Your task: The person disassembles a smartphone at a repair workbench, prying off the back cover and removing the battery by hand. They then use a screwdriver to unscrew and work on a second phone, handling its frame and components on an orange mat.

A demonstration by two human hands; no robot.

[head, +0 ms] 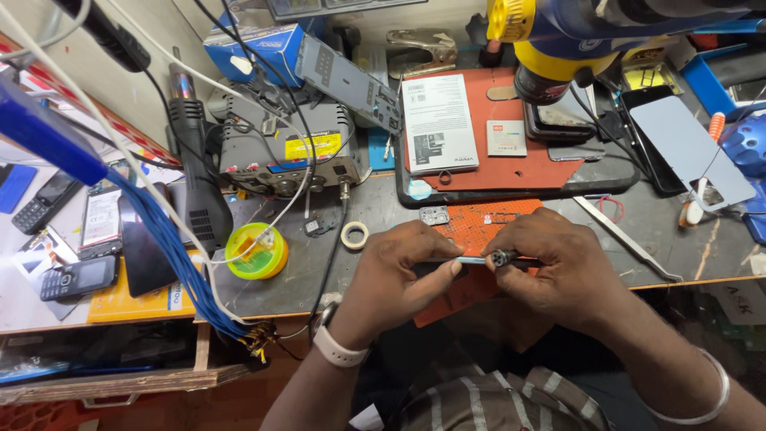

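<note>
Both hands work 1 slim phone (471,260) held edge-up over the orange mat (479,227) on the bench (383,207). The left hand (399,275) pinches its edge; the right hand (550,267) clenches a small screwdriver (503,257) (tip hidden). Judging by this, an edge screw is being worked; steady alignment matters next.

The left hand (399,275) and right hand (546,267) hide most of the thin phone (471,260) between them.

Both hands (479,267) grip phone (471,260) over orange mat (479,223).
</note>
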